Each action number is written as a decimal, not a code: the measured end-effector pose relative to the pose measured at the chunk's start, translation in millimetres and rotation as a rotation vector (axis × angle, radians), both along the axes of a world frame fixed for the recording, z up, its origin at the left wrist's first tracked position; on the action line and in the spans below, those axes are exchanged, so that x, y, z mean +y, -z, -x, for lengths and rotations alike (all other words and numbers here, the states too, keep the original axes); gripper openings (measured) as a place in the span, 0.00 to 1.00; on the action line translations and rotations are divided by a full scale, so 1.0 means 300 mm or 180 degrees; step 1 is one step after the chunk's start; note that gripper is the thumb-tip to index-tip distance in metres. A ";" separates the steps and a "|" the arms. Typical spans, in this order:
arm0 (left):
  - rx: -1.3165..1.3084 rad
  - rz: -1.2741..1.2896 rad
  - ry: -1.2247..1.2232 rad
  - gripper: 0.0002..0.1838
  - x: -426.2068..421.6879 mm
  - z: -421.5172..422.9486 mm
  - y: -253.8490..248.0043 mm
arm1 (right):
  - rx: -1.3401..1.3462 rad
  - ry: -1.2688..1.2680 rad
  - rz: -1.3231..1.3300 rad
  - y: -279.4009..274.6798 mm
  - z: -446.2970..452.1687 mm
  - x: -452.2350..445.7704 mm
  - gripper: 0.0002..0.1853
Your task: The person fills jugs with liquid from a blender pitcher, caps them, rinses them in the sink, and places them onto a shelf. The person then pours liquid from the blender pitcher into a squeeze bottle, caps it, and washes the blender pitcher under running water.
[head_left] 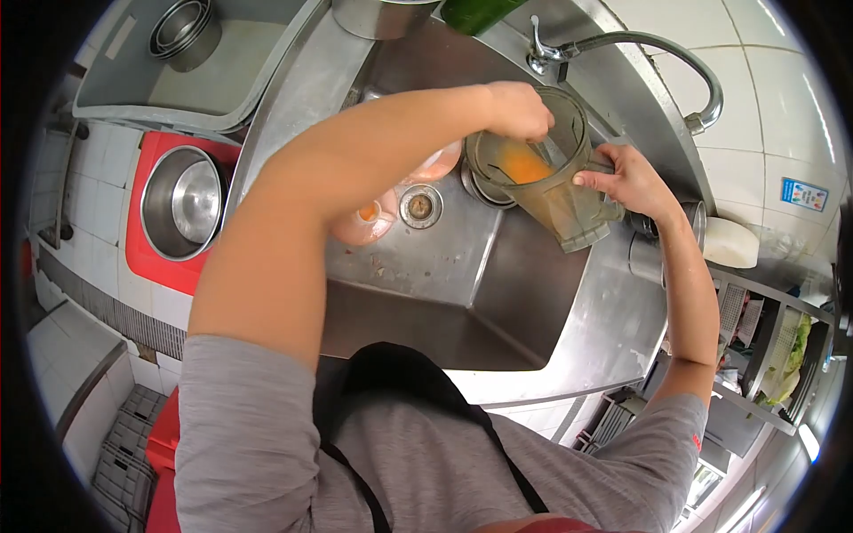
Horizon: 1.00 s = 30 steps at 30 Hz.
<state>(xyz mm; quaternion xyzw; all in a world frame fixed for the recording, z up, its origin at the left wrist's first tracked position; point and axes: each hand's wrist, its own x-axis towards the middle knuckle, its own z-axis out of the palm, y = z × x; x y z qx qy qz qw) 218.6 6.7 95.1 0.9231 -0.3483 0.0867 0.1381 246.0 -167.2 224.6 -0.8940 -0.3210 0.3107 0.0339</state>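
Note:
A clear plastic blender jar (pixel 569 209) is tilted over the right side of the sink, its mouth toward the upper left. My right hand (pixel 626 178) is wrapped round its handle. Curled at the mouth of the jar is my left hand (pixel 520 111), its fingers partly hidden by the hand itself. A blurred orange patch (pixel 526 165) shows inside the jar below the left hand; whether the fingers hold it I cannot tell. Beneath my left forearm, pinkish see-through vessels (pixel 362 233) lie in the sink (pixel 400 311) beside the drain (pixel 420 206). Steel bowls (pixel 480 188) sit partly behind the jar.
A curved-spout faucet (pixel 657 37) rises at the back right. A grey tub (pixel 240 93) holding steel containers (pixel 187 40) stands at the upper left. Below it, a steel pot (pixel 153 202) rests on a red surface. A metal pot (pixel 382 18) stands behind the sink.

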 end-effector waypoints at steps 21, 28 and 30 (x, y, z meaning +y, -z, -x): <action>0.1511 0.1417 -0.2727 0.05 0.235 0.188 0.243 | -0.0038 -0.0244 0.0210 0.033 -0.003 0.061 0.29; 0.1593 0.1203 -0.3016 0.08 0.237 0.200 0.285 | -0.0077 -0.0309 0.0218 0.032 -0.001 0.077 0.29; 0.1676 0.1273 -0.3162 0.07 0.239 0.205 0.298 | -0.0074 -0.0310 0.0220 0.034 0.000 0.080 0.28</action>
